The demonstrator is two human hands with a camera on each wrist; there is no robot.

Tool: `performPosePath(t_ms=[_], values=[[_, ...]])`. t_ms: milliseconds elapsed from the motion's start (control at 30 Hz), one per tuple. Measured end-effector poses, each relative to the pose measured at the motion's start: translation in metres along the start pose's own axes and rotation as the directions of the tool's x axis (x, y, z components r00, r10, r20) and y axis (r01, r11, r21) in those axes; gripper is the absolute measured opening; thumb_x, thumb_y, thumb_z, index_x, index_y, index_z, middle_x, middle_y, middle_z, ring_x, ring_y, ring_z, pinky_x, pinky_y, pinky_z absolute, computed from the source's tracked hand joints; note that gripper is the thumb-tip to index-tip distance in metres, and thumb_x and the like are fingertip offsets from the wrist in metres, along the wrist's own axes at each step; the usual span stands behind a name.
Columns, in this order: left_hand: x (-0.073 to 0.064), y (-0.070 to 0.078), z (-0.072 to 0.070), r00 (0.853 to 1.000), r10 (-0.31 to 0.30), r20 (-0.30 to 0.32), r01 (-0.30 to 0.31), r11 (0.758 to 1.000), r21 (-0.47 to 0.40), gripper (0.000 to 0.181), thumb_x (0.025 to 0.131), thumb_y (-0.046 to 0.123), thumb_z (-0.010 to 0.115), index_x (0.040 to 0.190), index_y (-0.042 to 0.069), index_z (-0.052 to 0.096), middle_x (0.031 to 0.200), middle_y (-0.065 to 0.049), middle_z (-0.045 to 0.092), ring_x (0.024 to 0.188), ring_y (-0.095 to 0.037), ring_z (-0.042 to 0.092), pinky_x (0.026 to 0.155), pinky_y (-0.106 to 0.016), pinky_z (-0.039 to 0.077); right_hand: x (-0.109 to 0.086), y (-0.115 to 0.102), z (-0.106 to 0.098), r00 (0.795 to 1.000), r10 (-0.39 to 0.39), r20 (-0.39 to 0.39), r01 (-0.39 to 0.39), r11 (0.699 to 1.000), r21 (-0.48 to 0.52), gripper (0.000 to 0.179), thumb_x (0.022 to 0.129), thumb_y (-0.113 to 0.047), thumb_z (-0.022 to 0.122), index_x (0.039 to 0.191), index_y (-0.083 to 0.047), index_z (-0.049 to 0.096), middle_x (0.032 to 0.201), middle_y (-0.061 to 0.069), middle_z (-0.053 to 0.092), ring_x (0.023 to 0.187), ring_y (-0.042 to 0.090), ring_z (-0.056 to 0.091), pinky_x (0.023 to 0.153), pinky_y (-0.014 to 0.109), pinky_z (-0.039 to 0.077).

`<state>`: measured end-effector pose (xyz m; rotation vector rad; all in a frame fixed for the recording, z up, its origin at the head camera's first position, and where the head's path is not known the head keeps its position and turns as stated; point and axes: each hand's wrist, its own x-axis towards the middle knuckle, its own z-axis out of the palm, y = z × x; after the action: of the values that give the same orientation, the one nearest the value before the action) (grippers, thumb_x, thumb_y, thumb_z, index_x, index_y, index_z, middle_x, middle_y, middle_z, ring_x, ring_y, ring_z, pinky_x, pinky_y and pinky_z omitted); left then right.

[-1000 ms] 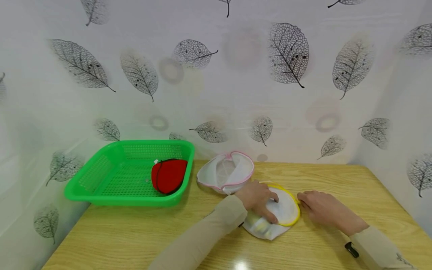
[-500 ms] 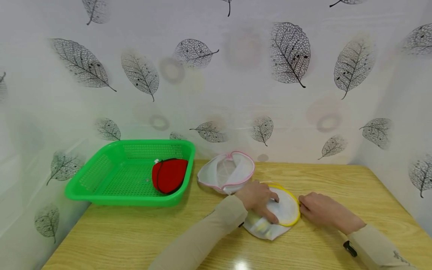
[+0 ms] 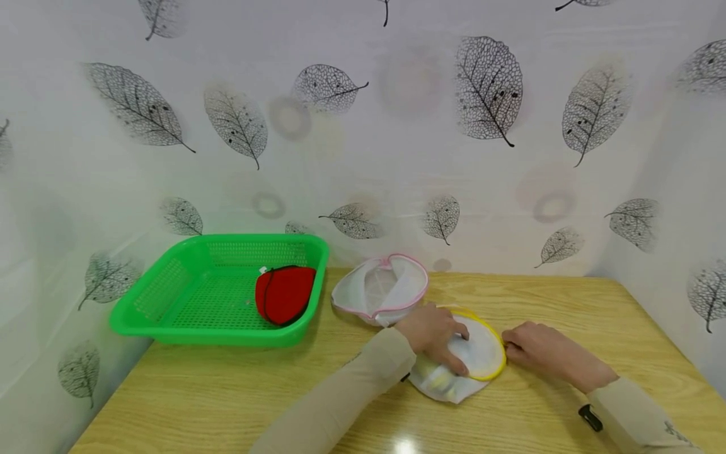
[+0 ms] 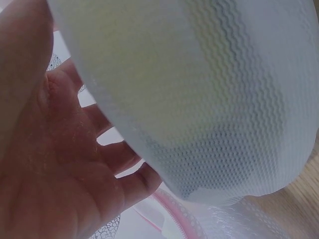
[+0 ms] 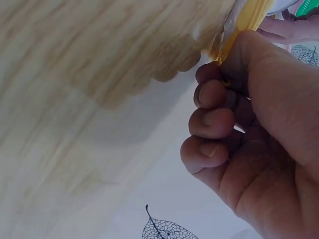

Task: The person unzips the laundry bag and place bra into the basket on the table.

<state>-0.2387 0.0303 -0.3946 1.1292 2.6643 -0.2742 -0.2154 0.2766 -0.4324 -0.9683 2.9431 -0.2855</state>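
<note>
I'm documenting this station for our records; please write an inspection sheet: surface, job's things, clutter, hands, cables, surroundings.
Surface: wood-grain table, bright reflection toward the near side.
Job's things: white mesh bag on the table, yellow trim, yellowish contents showing through, unidentifiable.
Clutter: open pink-trimmed bag; green basket holding a red item.
Hands: left hand grips the white mesh bag; right hand pinches at its yellow trim.
Cables: nothing seen.
Surroundings: pale leaf-print backdrop.
</note>
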Motion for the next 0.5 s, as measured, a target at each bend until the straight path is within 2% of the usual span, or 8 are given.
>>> performPosePath(t_ms=[500], values=[[0.0010, -0.0019, 0.0022, 0.999, 0.033, -0.038, -0.032, 0.999, 0.009, 0.067, 0.082, 0.078, 0.065, 0.139, 0.044, 0.059, 0.137, 0.014, 0.064, 0.128, -0.007, 0.056, 0.107, -0.029, 0.045, -0.0023, 0.0002, 0.0005, 0.999, -0.020, -0.046, 0.020, 1.000, 0.001, 0.033, 0.088, -0.004, 0.063, 0.068, -0.025, 0.047, 0.061, -0.016, 0.034, 0.057, -0.002, 0.028, 0.055, 0.019, 0.027]])
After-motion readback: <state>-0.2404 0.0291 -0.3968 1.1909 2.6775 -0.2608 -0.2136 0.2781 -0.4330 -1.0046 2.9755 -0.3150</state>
